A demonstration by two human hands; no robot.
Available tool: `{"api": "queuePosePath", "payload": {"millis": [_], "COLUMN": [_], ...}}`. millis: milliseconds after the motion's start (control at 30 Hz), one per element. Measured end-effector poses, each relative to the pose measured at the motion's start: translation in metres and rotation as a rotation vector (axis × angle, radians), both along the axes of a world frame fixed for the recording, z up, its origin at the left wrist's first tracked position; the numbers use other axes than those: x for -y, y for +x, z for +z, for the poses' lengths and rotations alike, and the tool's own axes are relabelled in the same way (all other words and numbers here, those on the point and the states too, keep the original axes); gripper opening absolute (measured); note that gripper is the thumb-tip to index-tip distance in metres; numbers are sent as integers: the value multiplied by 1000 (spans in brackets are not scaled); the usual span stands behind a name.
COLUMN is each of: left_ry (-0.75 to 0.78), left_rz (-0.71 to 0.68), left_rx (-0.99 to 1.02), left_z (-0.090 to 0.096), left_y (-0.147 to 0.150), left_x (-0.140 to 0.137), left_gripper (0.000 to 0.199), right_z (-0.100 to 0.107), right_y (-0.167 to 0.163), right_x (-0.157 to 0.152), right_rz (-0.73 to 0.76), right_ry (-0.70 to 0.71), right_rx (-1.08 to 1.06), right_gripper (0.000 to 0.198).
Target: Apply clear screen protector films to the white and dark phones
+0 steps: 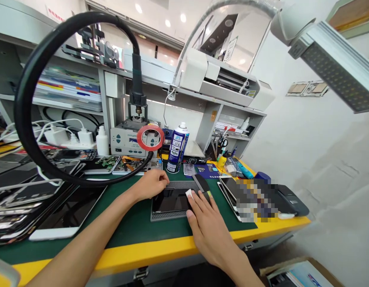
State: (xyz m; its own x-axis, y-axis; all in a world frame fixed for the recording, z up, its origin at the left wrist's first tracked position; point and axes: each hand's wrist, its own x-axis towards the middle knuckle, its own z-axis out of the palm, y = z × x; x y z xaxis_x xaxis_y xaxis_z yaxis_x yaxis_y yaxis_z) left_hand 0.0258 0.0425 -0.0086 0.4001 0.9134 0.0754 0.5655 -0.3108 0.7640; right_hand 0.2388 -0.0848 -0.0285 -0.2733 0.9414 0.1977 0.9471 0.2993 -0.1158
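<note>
A black glossy phone (170,200) lies flat on a grey perforated pad (180,185) in the middle of the green mat. My right hand (208,229) rests over the phone's right end, fingers stretched, pressing a small white wipe (189,193) against the screen. At the phone's upper left corner, my left hand (152,184) is closed with its fingers curled; whatever they hold, if anything, is hidden. Just beyond my right fingertips, a dark flat piece (201,182) lies at the pad's far edge.
Behind the pad stand a blue spray can (177,147) and a grey control unit (124,139) with a red tape roll (150,137). A black hose (22,99) loops at left above stacked devices and a white-framed tablet (73,207). More tablets (227,195) lie right.
</note>
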Motion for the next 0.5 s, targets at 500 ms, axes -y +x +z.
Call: {"api": "queuePosePath", "payload": {"millis": [500], "left_ry": [-20], "left_rz": [26], "left_rx": [16], "left_z": [0], "left_y": [0], "left_x": [0], "left_gripper": [22], "right_z": [2], "right_y": [-53], "right_x": [-13], "right_rz": [54], "right_ry": [23], "right_rx": [-123], "right_gripper": [70]}}
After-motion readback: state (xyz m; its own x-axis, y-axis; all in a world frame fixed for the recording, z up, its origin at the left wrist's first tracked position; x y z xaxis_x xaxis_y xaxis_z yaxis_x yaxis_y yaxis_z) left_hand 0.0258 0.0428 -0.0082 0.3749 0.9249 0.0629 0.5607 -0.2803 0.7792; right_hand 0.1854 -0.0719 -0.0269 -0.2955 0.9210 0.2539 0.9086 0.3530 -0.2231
